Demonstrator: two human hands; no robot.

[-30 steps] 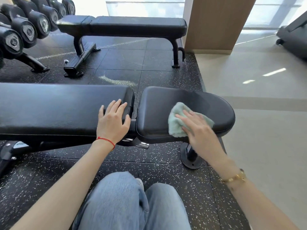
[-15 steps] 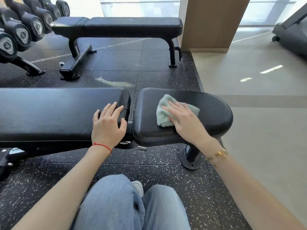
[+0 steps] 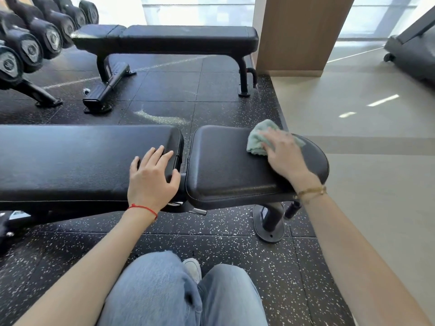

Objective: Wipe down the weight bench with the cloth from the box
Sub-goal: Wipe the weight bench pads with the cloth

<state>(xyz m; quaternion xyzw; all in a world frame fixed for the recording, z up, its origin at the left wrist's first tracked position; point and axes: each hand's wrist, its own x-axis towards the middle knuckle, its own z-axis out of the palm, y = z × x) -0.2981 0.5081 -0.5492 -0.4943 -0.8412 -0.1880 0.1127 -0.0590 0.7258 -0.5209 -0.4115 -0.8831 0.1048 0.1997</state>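
Note:
The black weight bench (image 3: 70, 161) runs across the middle of the view, with a long back pad on the left and a shorter seat pad (image 3: 226, 170) on the right. A pale green cloth (image 3: 259, 137) lies bunched at the far right edge of the seat pad. My right hand (image 3: 284, 156) presses down on it, fingers spread over the fabric. My left hand (image 3: 153, 177) rests flat on the right end of the long pad, next to the gap between the pads, holding nothing. The box is out of view.
A second black bench (image 3: 169, 38) stands behind on the speckled rubber floor. A dumbbell rack (image 3: 30, 48) fills the far left. A wooden pillar (image 3: 299, 34) rises at the back right, a treadmill (image 3: 414, 55) beyond. My jeans-clad knees (image 3: 183, 292) are at the bottom.
My right hand has slid the cloth from the near middle of the seat pad out to its far right edge. My left hand has stayed on the long pad.

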